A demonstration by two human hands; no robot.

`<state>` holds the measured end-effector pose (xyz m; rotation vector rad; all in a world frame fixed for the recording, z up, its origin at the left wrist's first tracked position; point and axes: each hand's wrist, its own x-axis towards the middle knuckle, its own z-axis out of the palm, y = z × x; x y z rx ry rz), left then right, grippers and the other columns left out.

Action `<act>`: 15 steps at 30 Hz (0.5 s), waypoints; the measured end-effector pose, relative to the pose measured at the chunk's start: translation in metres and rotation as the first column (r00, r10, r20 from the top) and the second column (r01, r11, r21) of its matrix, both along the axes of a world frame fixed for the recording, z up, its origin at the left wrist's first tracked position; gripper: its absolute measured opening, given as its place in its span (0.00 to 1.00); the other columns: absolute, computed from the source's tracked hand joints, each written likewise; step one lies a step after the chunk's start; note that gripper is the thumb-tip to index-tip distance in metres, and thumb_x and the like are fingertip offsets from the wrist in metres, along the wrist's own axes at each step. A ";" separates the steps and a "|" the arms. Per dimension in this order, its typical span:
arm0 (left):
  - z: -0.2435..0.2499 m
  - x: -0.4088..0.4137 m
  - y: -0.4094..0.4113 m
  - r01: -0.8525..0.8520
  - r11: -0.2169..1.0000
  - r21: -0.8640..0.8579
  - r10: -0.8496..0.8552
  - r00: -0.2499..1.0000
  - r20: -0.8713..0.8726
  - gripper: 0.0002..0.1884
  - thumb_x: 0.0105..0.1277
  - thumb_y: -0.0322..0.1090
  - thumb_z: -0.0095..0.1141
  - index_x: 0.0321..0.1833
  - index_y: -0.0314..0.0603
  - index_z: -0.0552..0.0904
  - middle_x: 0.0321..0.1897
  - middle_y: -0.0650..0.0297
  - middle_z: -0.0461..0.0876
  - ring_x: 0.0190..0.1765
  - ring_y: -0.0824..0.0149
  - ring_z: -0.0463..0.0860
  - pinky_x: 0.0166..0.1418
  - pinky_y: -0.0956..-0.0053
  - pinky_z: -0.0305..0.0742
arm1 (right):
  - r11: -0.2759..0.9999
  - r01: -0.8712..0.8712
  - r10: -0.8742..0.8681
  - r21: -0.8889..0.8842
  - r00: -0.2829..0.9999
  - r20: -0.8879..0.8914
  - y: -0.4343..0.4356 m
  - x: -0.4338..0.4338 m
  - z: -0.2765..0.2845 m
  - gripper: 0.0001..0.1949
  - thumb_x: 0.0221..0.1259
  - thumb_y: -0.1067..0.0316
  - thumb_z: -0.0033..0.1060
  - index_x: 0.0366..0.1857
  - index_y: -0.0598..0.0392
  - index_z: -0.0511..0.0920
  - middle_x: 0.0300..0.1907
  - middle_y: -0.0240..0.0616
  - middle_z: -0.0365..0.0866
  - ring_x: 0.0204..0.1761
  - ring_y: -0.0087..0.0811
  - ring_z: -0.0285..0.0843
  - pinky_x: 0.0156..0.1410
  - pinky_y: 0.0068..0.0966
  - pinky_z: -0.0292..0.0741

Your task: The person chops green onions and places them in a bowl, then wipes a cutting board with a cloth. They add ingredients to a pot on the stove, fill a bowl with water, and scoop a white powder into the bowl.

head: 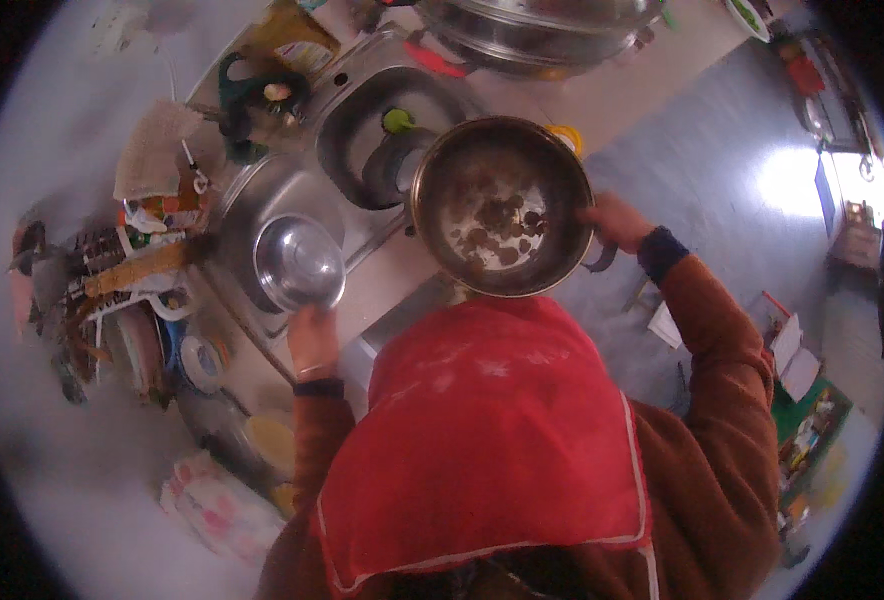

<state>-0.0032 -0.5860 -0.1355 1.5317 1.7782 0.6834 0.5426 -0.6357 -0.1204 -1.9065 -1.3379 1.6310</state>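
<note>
My right hand (618, 223) grips the right side of a wide round metal pot (427, 187), by its rim or handle. Brown stains or residue mottle its shiny bottom, and a dark loop handle shows just below my fingers. Lower left, my left hand (312, 337) holds the near rim of a shiny steel bowl (299, 259), over the left basin of a double steel sink (239, 210). In the other basin (344, 161) lies a bright green object (397, 120) beside a blurred grey, curved item. The pot hides part of that basin's right edge.
A large steel steamer (532, 37) stands at the back of the counter (382, 289). Near it are a red-handled item (434, 60) and a yellow ring-shaped object (565, 137). A dark green container (250, 97) sits behind the sink; a crowded utensil rack (134, 285) is at left.
</note>
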 end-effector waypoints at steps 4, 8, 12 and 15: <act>0.010 0.002 0.022 0.324 0.946 -0.016 -0.310 0.888 -0.340 0.08 0.63 0.25 0.52 0.45 0.39 0.77 0.41 0.61 0.80 0.47 0.64 0.79 0.53 0.67 0.79 | 0.924 0.379 -0.381 -0.050 0.922 -0.064 -0.050 -0.027 0.009 0.13 0.60 0.60 0.51 0.24 0.59 0.76 0.16 0.32 0.65 0.20 0.26 0.64 0.25 0.28 0.62; -0.027 -0.011 0.055 0.278 0.960 -0.026 -0.278 0.961 -0.008 0.10 0.63 0.25 0.51 0.47 0.39 0.76 0.46 0.61 0.78 0.47 0.65 0.79 0.49 0.66 0.81 | 0.715 0.690 -0.699 -0.114 0.709 -0.097 -0.082 -0.065 0.031 0.12 0.58 0.61 0.55 0.22 0.59 0.76 0.16 0.27 0.65 0.18 0.22 0.62 0.24 0.24 0.58; -0.034 0.007 0.085 0.391 0.917 -0.081 -0.365 0.904 0.223 0.13 0.64 0.25 0.49 0.52 0.40 0.73 0.52 0.60 0.76 0.49 0.63 0.80 0.49 0.65 0.82 | 0.531 0.843 -0.847 -0.084 0.529 -0.054 -0.109 -0.099 0.041 0.11 0.57 0.63 0.55 0.23 0.59 0.76 0.17 0.25 0.65 0.18 0.20 0.60 0.23 0.23 0.56; -0.053 0.000 0.114 0.633 0.774 -0.013 -0.626 0.768 0.133 0.15 0.65 0.24 0.48 0.55 0.40 0.70 0.53 0.58 0.75 0.50 0.62 0.79 0.51 0.64 0.82 | 0.335 0.942 -0.940 -0.006 0.334 -0.063 -0.128 -0.145 0.048 0.09 0.56 0.63 0.55 0.24 0.58 0.76 0.17 0.25 0.65 0.18 0.19 0.59 0.23 0.23 0.55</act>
